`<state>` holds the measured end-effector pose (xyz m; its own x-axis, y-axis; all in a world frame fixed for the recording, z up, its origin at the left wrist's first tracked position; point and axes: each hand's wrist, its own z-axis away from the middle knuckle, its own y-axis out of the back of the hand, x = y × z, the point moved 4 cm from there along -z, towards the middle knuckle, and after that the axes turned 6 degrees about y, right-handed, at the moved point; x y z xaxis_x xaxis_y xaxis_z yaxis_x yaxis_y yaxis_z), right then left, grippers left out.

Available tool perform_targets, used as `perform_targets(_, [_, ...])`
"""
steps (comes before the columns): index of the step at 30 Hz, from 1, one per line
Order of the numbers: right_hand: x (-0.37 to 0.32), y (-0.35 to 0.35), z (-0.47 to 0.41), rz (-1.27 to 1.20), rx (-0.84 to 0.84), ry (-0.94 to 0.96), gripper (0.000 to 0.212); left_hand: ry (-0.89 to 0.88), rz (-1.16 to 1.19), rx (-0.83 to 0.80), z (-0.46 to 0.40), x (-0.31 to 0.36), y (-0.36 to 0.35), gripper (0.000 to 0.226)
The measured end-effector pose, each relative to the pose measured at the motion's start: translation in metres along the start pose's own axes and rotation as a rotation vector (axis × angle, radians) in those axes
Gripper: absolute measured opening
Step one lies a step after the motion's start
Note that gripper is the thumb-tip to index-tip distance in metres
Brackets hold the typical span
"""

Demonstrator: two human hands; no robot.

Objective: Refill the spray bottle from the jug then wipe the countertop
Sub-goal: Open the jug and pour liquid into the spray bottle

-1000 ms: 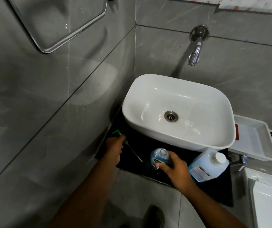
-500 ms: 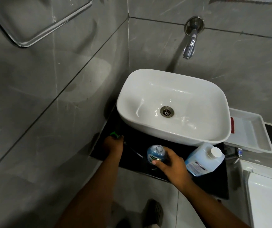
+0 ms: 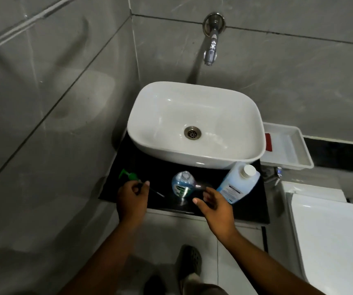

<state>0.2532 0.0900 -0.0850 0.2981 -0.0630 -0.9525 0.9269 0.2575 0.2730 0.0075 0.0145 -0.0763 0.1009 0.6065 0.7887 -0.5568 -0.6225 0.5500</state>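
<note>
Fingers (image 3: 144,184) of the left hand (image 3: 131,198) curled around the thin tube of the green pump (image 3: 129,175), whose head lay on the black tabletop (image 3: 248,209) at its left edge; the tube's tip poked out past the hand to the right. That forearm reached in from the bottom edge, its upper part cut off. Right of the pump, the bottle (image 3: 183,185) stood uncapped with blue liquid inside. The right hand (image 3: 216,204) hovered just beside it, fingers loosely spread and blurred, holding nothing; whether they touched the bottle was unclear. Further right, the capped jug (image 3: 238,182) leaned against the white sink (image 3: 194,160), its label too small to read.
</note>
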Motion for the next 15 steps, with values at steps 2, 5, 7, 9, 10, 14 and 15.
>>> perform_targets(2, [0.007,0.018,0.016,-0.015,0.089,-0.031,0.046,-0.051,-0.002,-0.029,0.007,0.003,0.000,0.031])
perform_targets(5, [0.015,0.051,0.034,-0.029,0.235,-0.071,0.046,-0.061,-0.073,-0.022,0.006,0.006,0.007,0.030])
perform_targets(7, [0.015,0.077,0.039,-0.024,0.365,-0.096,0.058,-0.129,-0.113,-0.004,0.009,0.013,0.012,0.027])
perform_targets(9, [0.010,0.096,0.035,-0.050,0.439,-0.095,0.069,-0.319,-0.097,0.012,0.021,0.031,0.011,0.022])
perform_targets(10, [0.006,0.103,0.032,-0.068,0.452,-0.084,0.073,-0.437,-0.075,-0.003,0.034,0.045,0.007,0.018])
perform_targets(14, [-0.017,0.111,0.006,-0.059,0.316,-0.012,0.094,-0.789,0.001,-0.205,0.091,0.113,-0.028,0.016])
perform_targets(15, [-0.023,0.110,-0.001,-0.041,0.255,0.020,0.098,-0.856,0.008,-0.285,0.102,0.129,-0.038,0.020])
